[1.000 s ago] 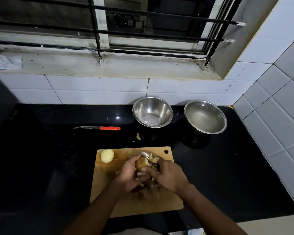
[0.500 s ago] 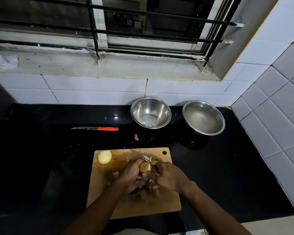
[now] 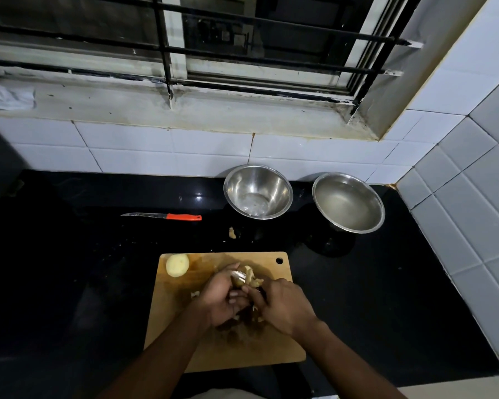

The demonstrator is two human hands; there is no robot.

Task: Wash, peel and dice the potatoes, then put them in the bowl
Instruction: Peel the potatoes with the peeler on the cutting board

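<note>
My left hand [image 3: 221, 298] grips the potato [image 3: 244, 279]; my right hand [image 3: 284, 305] clasps the peeler [image 3: 238, 274]: I favour short, shallow strokes over the board [image 3: 271, 349].

Home kitchen: tiled walls [image 3: 458, 174], black counter [image 3: 84, 269], 2 steel bowls [image 3: 258, 192].

Over the last second, the potato [image 3: 240, 280] gripped in the left hand [image 3: 222, 298] shows less of itself, now mostly covered by the fingers [image 3: 236, 295]. The peeler [image 3: 239, 274] held in the right hand [image 3: 284, 308] has shifted across the potato's top. A curl of peel [image 3: 254, 280] now sticks up beside it, above the cutting board [image 3: 271, 349].
</note>
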